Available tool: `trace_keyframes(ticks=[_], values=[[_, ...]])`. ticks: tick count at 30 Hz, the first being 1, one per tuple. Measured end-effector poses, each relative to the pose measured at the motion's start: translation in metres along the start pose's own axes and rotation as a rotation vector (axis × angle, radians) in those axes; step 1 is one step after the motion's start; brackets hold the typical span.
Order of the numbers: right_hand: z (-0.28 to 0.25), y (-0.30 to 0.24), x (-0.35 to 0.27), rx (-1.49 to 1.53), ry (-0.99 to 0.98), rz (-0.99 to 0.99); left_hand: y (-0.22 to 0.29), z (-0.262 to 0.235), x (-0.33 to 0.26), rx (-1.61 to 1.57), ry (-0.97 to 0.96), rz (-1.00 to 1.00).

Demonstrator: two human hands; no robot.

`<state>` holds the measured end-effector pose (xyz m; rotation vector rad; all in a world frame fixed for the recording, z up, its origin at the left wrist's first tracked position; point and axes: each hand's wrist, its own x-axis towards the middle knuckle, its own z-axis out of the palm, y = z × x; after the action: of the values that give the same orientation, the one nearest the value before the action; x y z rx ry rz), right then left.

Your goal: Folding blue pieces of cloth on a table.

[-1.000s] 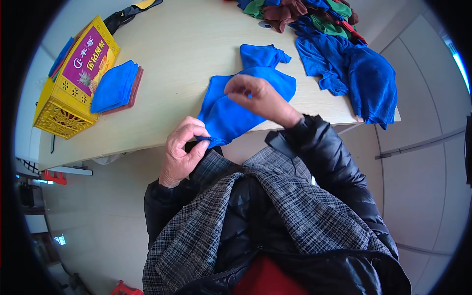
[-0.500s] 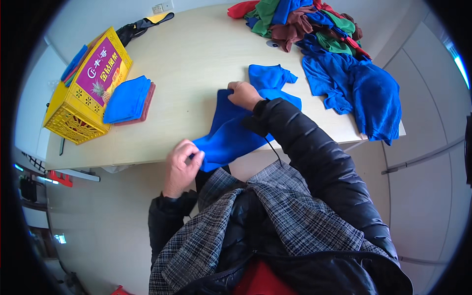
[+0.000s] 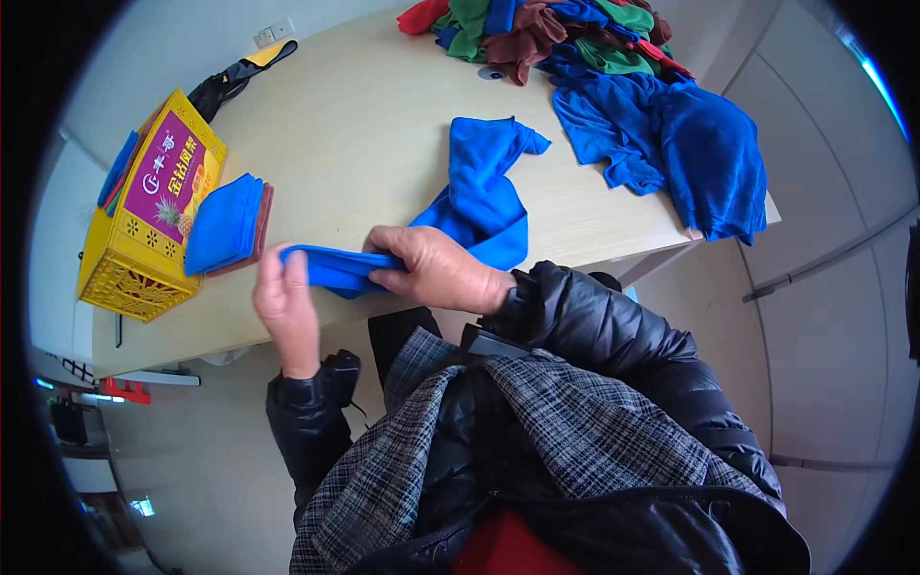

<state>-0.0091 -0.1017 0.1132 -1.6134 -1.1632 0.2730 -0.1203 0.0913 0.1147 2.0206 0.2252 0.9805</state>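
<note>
A blue cloth (image 3: 337, 264) is stretched in a narrow folded strip between my two hands, near the table's front edge. My left hand (image 3: 287, 302) pinches its left end, thumb against fingers. Closed on the other end is my right hand (image 3: 443, 271), with its thumb below the fold. Behind my right hand a twisted blue cloth (image 3: 479, 182) lies on the table; whether it joins the held piece is hidden. To the left, a folded blue cloth stack (image 3: 220, 228) with reddish-brown cloth beneath rests against a yellow crate (image 3: 144, 268).
A heap of blue, green, red and brown cloths (image 3: 585, 38) covers the table's back right. Larger blue cloths (image 3: 714, 163) hang over its right edge. A black and yellow item (image 3: 235, 84) lies behind the crate. White cabinets (image 3: 834, 192) stand at right.
Both hands have moved left and the right one nearer to me, toward the left hand. The held cloth has gone from a spread sheet to a narrow folded strip. The view has shifted.
</note>
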Motion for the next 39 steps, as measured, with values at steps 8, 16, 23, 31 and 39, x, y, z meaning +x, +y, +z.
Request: trace_keyframes(ticks=[8,16,23,31,39], values=[[-0.066,0.027,-0.048,-0.122,-0.047,0.085,-0.017,-0.043,0.036,-0.082,0.261,0.04],[-0.149,0.038,-0.064,-0.359,-0.074,0.264,-0.037,-0.081,0.073,-0.137,0.294,0.011],[-0.196,0.087,-0.07,-0.594,0.071,0.12,-0.018,-0.104,0.105,-0.125,0.343,0.013],[-0.225,0.108,-0.069,-0.737,0.268,0.137,-0.001,-0.137,0.124,-0.141,0.406,0.026],[-0.257,0.093,-0.072,-0.708,0.53,0.07,-0.005,-0.17,0.128,-0.185,0.459,0.004]])
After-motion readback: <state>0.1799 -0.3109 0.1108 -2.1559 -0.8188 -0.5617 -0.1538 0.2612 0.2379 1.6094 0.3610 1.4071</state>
